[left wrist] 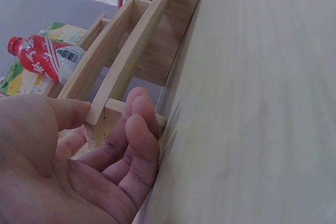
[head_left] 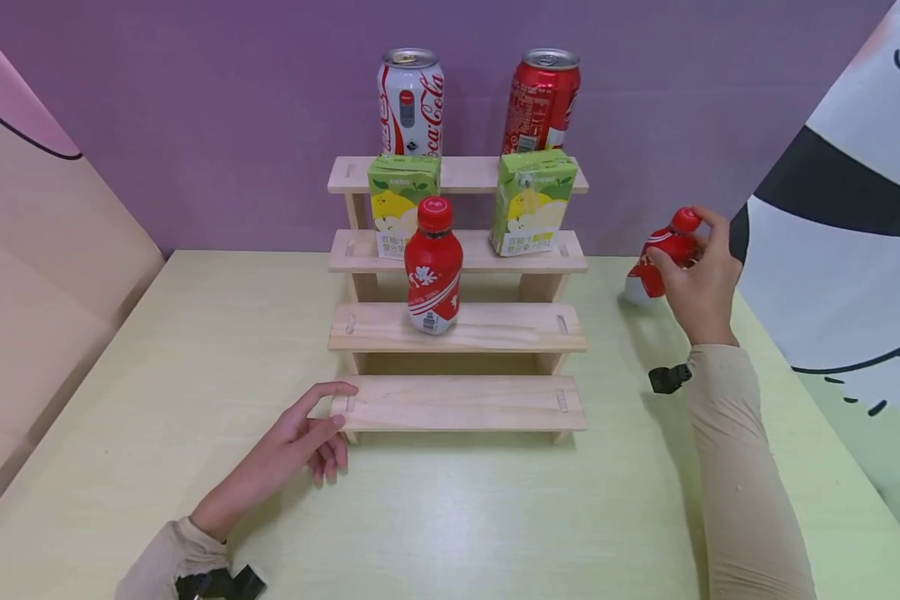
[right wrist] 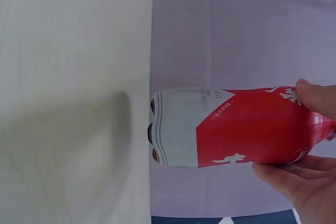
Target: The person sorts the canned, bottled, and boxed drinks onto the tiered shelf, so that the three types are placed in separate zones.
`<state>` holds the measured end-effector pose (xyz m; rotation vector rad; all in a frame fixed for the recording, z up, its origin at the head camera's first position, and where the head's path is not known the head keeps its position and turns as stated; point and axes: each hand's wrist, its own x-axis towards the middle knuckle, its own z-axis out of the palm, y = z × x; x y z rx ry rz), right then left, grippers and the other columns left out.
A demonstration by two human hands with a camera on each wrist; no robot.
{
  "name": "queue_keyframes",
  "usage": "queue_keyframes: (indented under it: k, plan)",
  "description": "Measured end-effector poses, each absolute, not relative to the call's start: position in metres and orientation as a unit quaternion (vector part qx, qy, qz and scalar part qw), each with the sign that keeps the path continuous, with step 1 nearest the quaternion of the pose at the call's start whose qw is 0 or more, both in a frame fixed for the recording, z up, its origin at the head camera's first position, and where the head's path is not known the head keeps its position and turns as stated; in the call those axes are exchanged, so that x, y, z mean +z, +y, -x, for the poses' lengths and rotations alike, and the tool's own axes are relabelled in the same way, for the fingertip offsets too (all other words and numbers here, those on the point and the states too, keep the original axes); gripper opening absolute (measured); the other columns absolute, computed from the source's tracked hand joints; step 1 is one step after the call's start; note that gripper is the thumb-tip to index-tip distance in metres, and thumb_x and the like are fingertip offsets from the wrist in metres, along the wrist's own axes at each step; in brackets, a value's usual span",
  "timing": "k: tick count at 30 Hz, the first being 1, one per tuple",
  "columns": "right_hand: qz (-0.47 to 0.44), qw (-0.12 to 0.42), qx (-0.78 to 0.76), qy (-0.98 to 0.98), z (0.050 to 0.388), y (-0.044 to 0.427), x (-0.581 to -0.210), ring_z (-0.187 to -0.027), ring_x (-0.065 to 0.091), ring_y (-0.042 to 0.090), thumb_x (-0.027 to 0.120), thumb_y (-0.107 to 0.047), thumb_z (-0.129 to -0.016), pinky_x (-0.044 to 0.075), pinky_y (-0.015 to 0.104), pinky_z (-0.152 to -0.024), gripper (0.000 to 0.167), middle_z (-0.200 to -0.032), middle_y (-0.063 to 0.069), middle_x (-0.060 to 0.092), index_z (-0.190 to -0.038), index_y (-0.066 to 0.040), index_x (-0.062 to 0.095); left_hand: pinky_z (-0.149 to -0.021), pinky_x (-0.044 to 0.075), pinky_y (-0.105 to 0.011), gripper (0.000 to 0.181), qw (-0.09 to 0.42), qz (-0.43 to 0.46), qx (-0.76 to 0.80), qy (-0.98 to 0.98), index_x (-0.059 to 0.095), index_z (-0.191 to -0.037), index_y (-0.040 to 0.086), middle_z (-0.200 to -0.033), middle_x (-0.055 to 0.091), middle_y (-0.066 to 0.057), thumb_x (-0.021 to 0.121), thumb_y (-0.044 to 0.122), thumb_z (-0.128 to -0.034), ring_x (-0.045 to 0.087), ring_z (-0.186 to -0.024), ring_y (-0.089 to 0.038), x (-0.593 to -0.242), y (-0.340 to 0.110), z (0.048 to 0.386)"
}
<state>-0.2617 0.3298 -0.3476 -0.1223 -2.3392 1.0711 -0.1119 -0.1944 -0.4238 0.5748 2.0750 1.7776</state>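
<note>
My right hand [head_left: 701, 287] grips a red-and-white plastic bottle [right wrist: 247, 127] around its upper part, thumb on one side and fingers on the other. That bottle is tilted and held just above the table, right of a stepped wooden display rack [head_left: 457, 404]. My left hand [head_left: 285, 450] holds the left end of the rack's lowest step between thumb and index finger, the other fingers loosely bent below. A second red bottle [head_left: 433, 275] stands upright on the step second from the bottom, about its middle.
Two green juice cartons, left [head_left: 390, 187] and right [head_left: 534, 204], stand on the third step. A white cola can [head_left: 411, 104] and a red can [head_left: 542, 104] stand on top. A purple backdrop [head_left: 232, 125] rises behind the pale table [head_left: 450, 525]; printed panels flank it.
</note>
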Motion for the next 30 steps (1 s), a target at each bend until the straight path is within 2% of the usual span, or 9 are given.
queue_keyframes:
  k: [11,24,30]
  plan:
    - [0.034,0.280,0.393,-0.875,0.257,0.316,-0.333,-0.126,0.057,0.029,0.072,-0.032,-0.092,0.047,0.040,-0.103,0.073,-0.145,0.004,0.054,-0.150,-0.038,0.029,-0.049,0.053,-0.036,0.038,0.178,-0.203,0.630,0.728,0.036,-0.146,0.017,-0.075,0.063,-0.024,0.045,0.020,-0.1082,0.061,-0.058,-0.033,-0.423,-0.194,0.111]
    - [-0.019,0.316,0.380,-0.869,0.243,0.293,-0.306,-0.124,0.060,0.028,0.074,-0.029,-0.090,0.048,0.039,-0.102,0.070,-0.141,0.002,0.058,-0.148,-0.037,0.035,-0.048,0.053,-0.036,0.039,0.178,-0.200,0.632,0.727,0.035,-0.146,0.017,-0.075,0.064,-0.024,0.045,0.020,-0.1082,0.061,-0.058,-0.034,-0.423,-0.195,0.109]
    - [-0.035,0.328,0.373,-0.867,0.231,0.280,-0.290,-0.124,0.060,0.023,0.075,-0.029,-0.090,0.048,0.036,-0.101,0.071,-0.141,-0.002,0.058,-0.147,-0.039,0.035,-0.048,0.053,-0.037,0.039,0.178,-0.200,0.631,0.729,0.036,-0.146,0.018,-0.076,0.064,-0.024,0.044,0.021,-0.1083,0.061,-0.058,-0.033,-0.422,-0.193,0.109]
